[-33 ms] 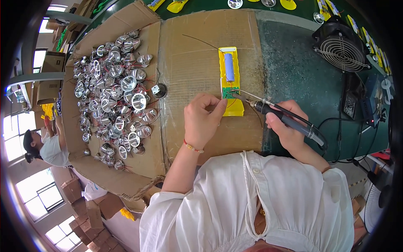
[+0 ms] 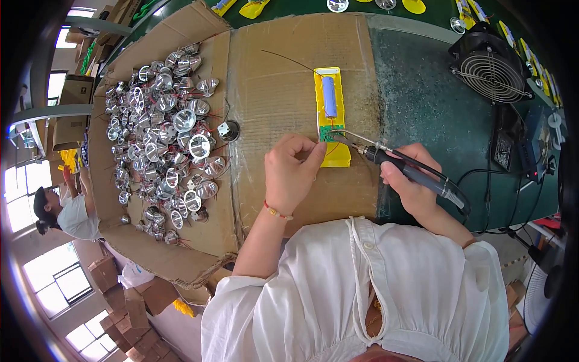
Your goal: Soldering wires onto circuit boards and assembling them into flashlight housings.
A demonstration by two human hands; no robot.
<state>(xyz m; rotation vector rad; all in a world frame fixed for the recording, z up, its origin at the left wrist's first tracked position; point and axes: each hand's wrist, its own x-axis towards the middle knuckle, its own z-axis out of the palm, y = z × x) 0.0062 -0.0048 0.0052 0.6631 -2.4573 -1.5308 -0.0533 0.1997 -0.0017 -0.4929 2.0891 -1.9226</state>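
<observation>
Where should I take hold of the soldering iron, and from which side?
By its dark handle, coming from the lower right, where the right hand holds it. The handle is long and slants toward the upper left, with the metal tip directed at the green board in the yellow case. Grip well behind that tip, which may be hot.

The right hand [image 2: 416, 187] grips a soldering iron [image 2: 416, 175], its tip at the green board [image 2: 326, 131] inside a yellow case [image 2: 336, 160]. Left of this grip, the left hand [image 2: 292, 170] is curled right beside the board. Beyond lies a blue battery [image 2: 329, 96]; far left, silver lamp cups [image 2: 199, 146] crowd a box [image 2: 175, 31].
</observation>
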